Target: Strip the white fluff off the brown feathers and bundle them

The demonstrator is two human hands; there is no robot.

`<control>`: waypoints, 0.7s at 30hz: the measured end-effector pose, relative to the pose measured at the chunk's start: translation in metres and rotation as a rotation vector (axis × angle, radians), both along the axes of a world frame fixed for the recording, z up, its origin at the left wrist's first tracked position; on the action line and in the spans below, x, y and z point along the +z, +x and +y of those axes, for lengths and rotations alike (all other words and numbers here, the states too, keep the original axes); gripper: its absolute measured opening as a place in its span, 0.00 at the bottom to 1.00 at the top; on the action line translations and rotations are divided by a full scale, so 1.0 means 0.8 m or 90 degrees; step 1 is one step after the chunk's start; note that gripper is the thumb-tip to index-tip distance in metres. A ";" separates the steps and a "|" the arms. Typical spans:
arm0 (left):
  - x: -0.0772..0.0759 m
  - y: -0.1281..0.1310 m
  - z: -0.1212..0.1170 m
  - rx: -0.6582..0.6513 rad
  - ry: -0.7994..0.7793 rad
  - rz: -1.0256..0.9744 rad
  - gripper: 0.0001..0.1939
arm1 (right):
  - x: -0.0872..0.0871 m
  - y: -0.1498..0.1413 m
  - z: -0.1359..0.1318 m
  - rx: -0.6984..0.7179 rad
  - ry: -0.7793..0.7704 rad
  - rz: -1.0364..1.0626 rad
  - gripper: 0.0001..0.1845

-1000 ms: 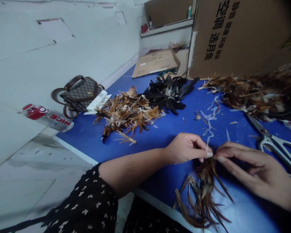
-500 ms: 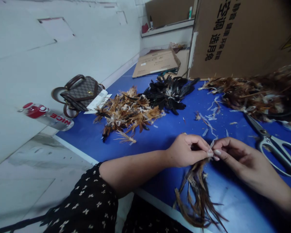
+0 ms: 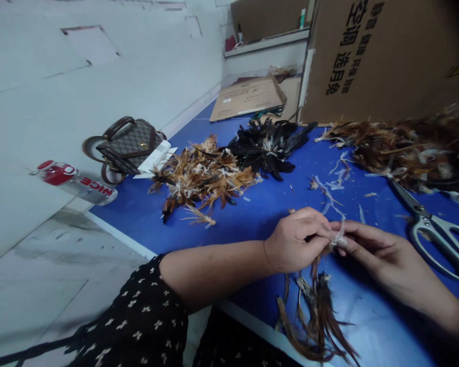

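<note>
Both my hands meet over the near part of the blue table (image 3: 275,199). My left hand (image 3: 296,240) is closed in a pinch on the top of a bunch of brown feathers (image 3: 315,318) that trails toward me over the table edge. My right hand (image 3: 371,250) pinches a thin pale strip at the same spot, fingertip to fingertip with the left. A pair of large silver scissors (image 3: 434,229) lies just right of my right hand.
Feather piles lie on the table: tan and brown (image 3: 201,178), black (image 3: 268,145), dark brown at the far right (image 3: 401,145). Pale strip scraps are scattered between them. A brown handbag (image 3: 128,145) and a bottle (image 3: 74,183) sit at the left. A big cardboard box (image 3: 378,56) stands behind.
My two hands have drawn closer together and shifted slightly left. The feather bunch has swung left and hangs more under my left hand.
</note>
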State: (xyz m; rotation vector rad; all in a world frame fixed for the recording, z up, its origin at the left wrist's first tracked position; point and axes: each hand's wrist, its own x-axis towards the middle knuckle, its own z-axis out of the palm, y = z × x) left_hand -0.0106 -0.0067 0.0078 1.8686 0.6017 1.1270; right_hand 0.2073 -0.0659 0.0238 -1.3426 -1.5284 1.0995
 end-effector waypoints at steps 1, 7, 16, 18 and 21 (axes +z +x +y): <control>0.000 0.000 0.000 -0.005 0.005 -0.011 0.10 | 0.001 0.001 0.001 0.010 0.016 -0.017 0.26; 0.003 -0.002 0.001 0.001 0.010 -0.036 0.09 | -0.001 0.000 0.000 0.000 0.186 -0.093 0.15; -0.015 0.000 0.009 0.058 -0.134 -0.128 0.13 | -0.016 0.009 -0.004 -0.086 0.468 -0.332 0.08; -0.017 -0.001 0.013 0.060 -0.221 -0.143 0.19 | -0.021 0.014 -0.003 -0.061 0.449 -0.354 0.08; -0.013 -0.002 0.016 0.031 -0.344 -0.157 0.28 | -0.023 0.016 -0.003 -0.025 0.411 -0.311 0.09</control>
